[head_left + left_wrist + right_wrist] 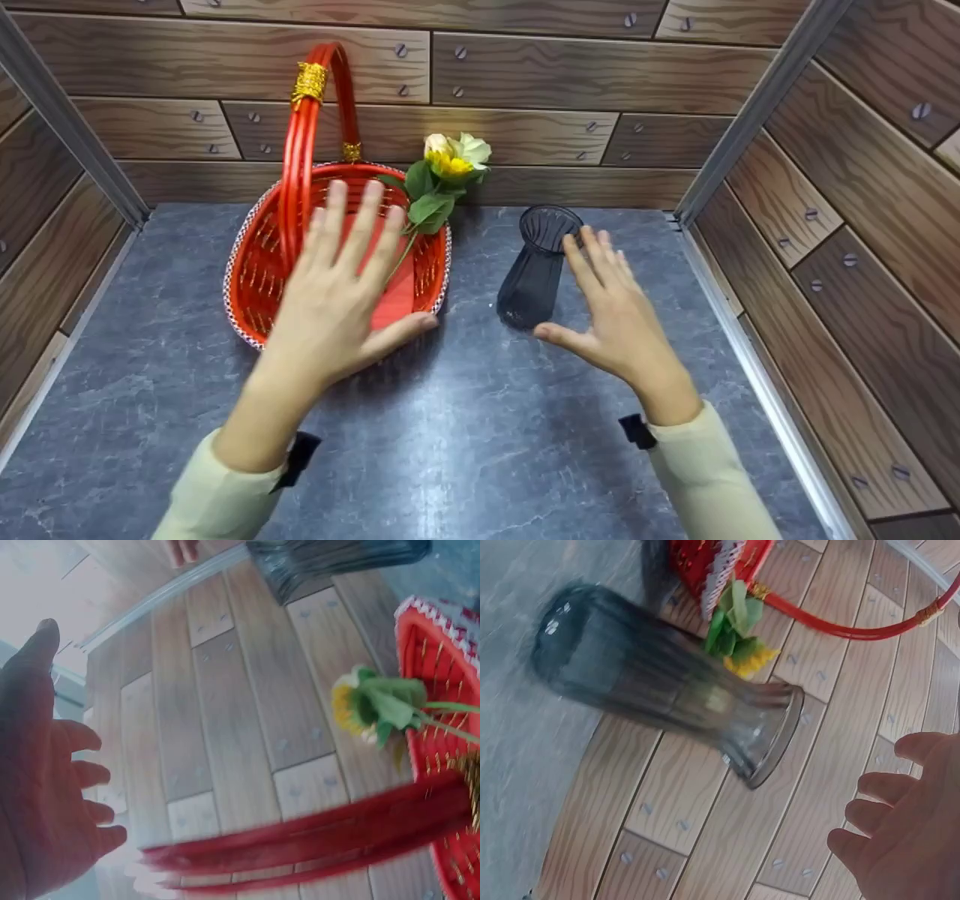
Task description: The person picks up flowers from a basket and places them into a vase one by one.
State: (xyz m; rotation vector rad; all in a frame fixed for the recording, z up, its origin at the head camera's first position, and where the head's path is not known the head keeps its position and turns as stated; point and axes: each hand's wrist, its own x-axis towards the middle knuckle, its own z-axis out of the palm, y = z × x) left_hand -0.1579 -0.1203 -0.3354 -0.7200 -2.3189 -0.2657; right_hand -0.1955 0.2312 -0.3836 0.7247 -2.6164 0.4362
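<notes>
A red woven basket (259,262) with a tall red handle (300,142) wrapped in gold stands on the left. Flowers (454,157) in white and yellow, with green leaves, lean over its right rim on a thin stem. My left hand (330,300) is held over the basket's front, fingers straight, with nothing in it. To the right stands a dark, clear glass vase (532,277) with a flared mouth, also seen whole in the right wrist view (660,675). My right hand (619,322) is beside the vase, fingers extended and thumb apart; it does not grip it.
A grey marble-patterned tabletop (450,435) lies under everything. Wood-plank panels (562,75) rise at the back and both sides, with metal strips (750,352) along the edges.
</notes>
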